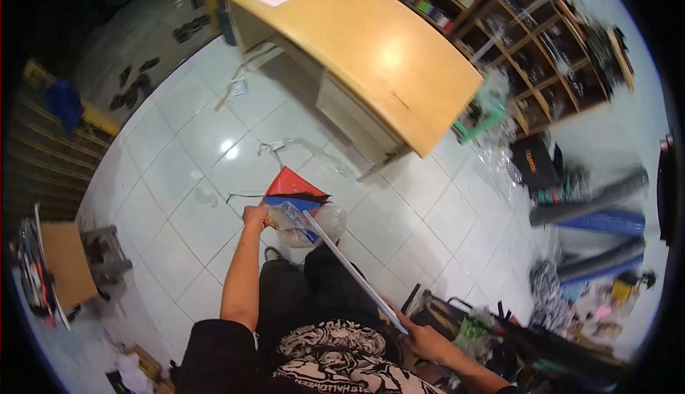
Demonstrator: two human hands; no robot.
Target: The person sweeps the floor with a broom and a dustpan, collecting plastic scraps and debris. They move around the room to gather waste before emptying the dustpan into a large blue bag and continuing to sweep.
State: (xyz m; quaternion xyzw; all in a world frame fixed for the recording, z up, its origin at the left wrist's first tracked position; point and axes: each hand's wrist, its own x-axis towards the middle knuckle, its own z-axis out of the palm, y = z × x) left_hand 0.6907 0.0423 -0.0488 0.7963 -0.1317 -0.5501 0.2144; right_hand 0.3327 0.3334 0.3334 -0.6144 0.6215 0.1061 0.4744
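Note:
My left hand [257, 216] is closed at the near left side of a red dustpan [291, 184], on crumpled clear plastic [289, 221] beside it. A blue part [307, 201] and dark bristles lie across the dustpan's near edge. My right hand [421, 338] is wrapped round the lower end of a long pale pole [353, 273]. That pole slants up and left to the blue part and the plastic. A rounded clear plastic bag [330, 223] sits just right of the pole's far end.
A wooden desk [357, 30] stands ahead on the tiled floor [421, 201]. Shelves [528, 51] are behind it at right, with rolls [592, 198] below them. A stool [107, 255] is at left. Plastic strips and string lie beyond the dustpan. Clutter fills the lower right.

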